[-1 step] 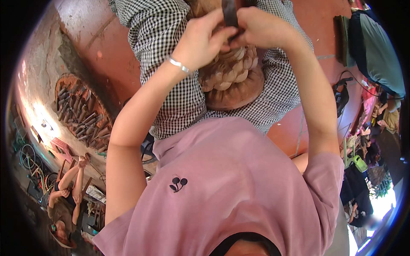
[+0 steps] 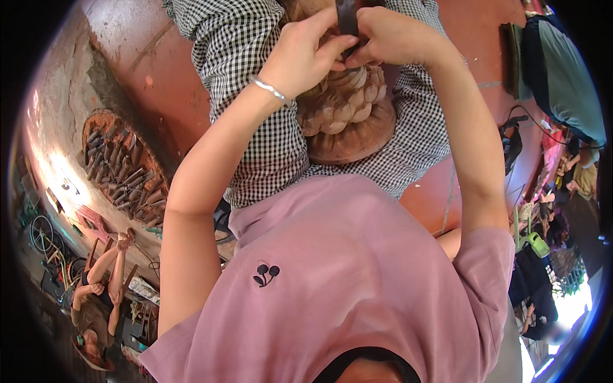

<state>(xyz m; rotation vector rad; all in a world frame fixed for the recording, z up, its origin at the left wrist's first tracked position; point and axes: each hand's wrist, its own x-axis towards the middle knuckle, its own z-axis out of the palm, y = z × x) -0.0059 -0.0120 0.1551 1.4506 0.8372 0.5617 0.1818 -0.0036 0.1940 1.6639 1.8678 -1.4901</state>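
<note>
1. Carved brown piece (image 2: 348, 115): propped between the thighs, just beneath both hands and toward the body; rounded, overlapping lobes above, broad round base with a fluted surface nearest the lap; far part hidden behind the fingers.
2. Left hand (image 2: 306, 54): narrowed, with thumb and fingers closed on the lower end of a dark flat bar (image 2: 347, 19); silver bracelet (image 2: 271, 89) around the wrist.
3. Right hand (image 2: 393, 37): curled, knuckles up, close against the bar on its right side, fingertips near the left hand's fingertips; cannot tell whether gripping the bar, the inner fingers being hidden.
4. Bar: standing up between the two hands, running out past the upper edge of the view; cannot tell whether touching the carved piece.
5. Black-and-white checked trousers (image 2: 246, 89): spread to either side of the hands, framing the carved piece.
6. Pink shirt (image 2: 351, 249): bodyward from both hands, with a small dark cherry motif (image 2: 266, 276).
7. Red tiled floor (image 2: 153, 89): beyond the trousers, left and right of the hands.
8. Heap of slim dark tools (image 2: 121, 169): well apart from the left hand, off to its left.
9. Seated co-worker (image 2: 96, 309): farther off, left of and bodyward from the left hand.
10. Light green bag (image 2: 537, 244): well apart from the right hand, to its right and bodyward.
</note>
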